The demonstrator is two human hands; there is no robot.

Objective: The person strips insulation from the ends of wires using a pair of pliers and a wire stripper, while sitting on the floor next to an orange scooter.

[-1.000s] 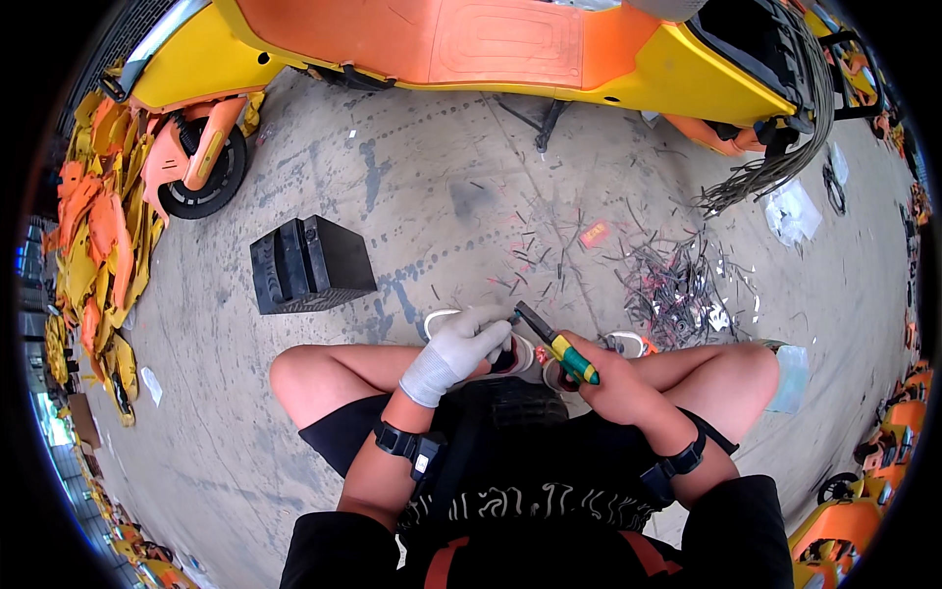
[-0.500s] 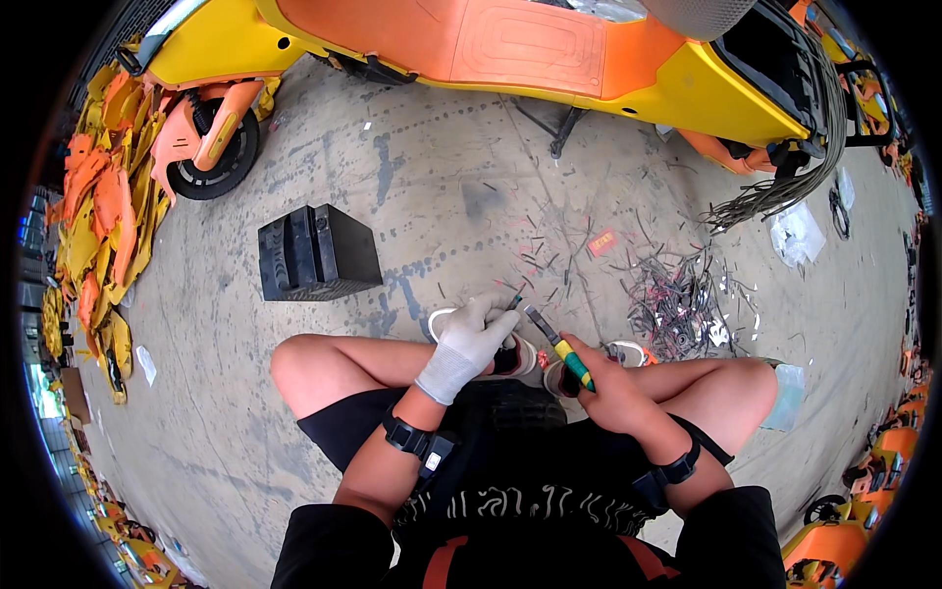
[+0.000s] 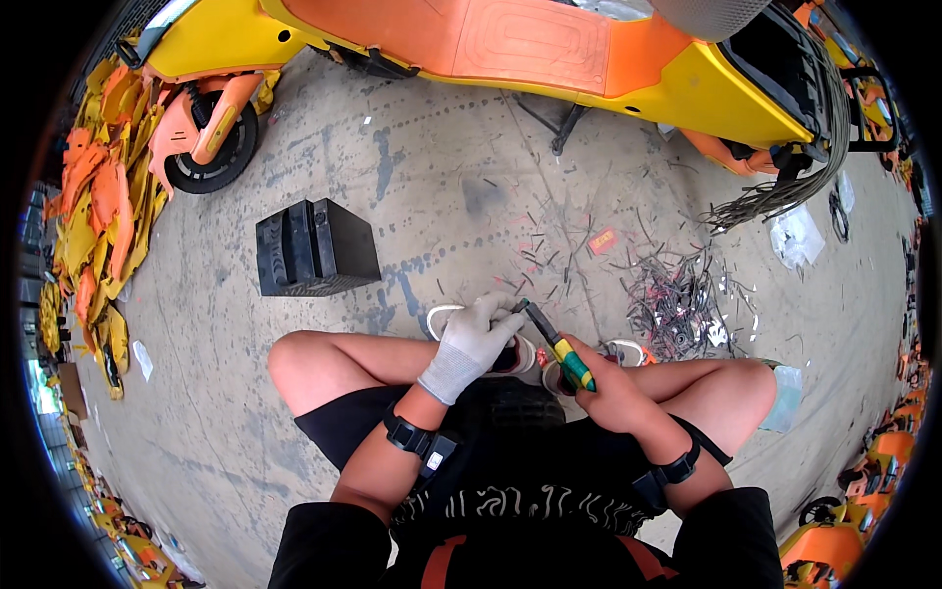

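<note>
My left hand (image 3: 473,336), in a pale grey knitted glove, is closed in a pinch at the middle, in front of my crossed legs. Between its fingertips is a short dark piece of cable (image 3: 519,305), mostly covered by the glove. Bare, my right hand (image 3: 603,386) is wrapped round pliers (image 3: 572,363) with green and yellow handles. The metal jaws of the pliers point up and left and meet the cable's end beside the gloved fingertips; whether they are closed on it is too small to tell.
Cable scraps (image 3: 682,304) lie heaped at the right. A black box-like case (image 3: 319,250) stands at the left. Ahead is a yellow and orange scooter (image 3: 530,49), with a bundle of long cables (image 3: 785,194) hanging from its rear. Body panels (image 3: 103,211) are piled far left.
The plier jaws have moved up and left to the cable's end. The cable's reddish tip, visible before, no longer shows. My left hand has barely shifted.
</note>
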